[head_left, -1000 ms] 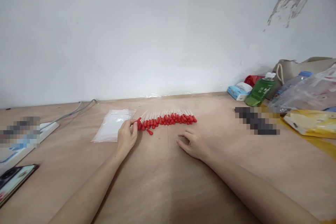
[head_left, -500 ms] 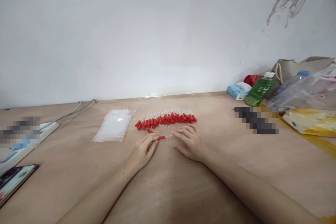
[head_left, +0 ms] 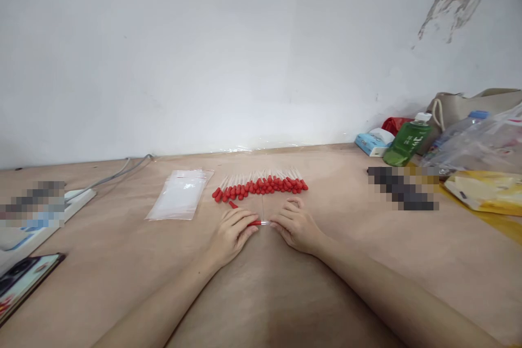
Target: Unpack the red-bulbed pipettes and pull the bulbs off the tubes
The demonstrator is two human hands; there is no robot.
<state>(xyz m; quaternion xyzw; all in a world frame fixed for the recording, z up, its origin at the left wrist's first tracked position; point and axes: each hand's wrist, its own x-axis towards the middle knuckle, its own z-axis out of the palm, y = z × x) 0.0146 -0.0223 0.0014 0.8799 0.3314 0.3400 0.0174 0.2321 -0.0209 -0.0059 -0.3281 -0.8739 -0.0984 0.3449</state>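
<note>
A row of several clear droppers with red bulbs (head_left: 261, 185) lies on the brown table (head_left: 261, 283), bulbs toward me. One loose red bulb (head_left: 232, 205) lies just in front of the row. My left hand (head_left: 230, 236) pinches the red bulb end of a single dropper (head_left: 258, 223) lying crosswise. My right hand (head_left: 296, 224) pinches its clear tube end. The two hands almost meet above the table, just in front of the row.
A stack of clear plastic bags (head_left: 179, 194) lies left of the row. At the left edge are a white power strip with cable (head_left: 77, 196) and a phone (head_left: 22, 283). A green bottle (head_left: 405, 144), tissue pack (head_left: 373, 142), bags and a yellow packet (head_left: 485, 190) crowd the right.
My left hand left the row's left end with one dropper and drew it toward me. My right hand closed in and took its clear end.
</note>
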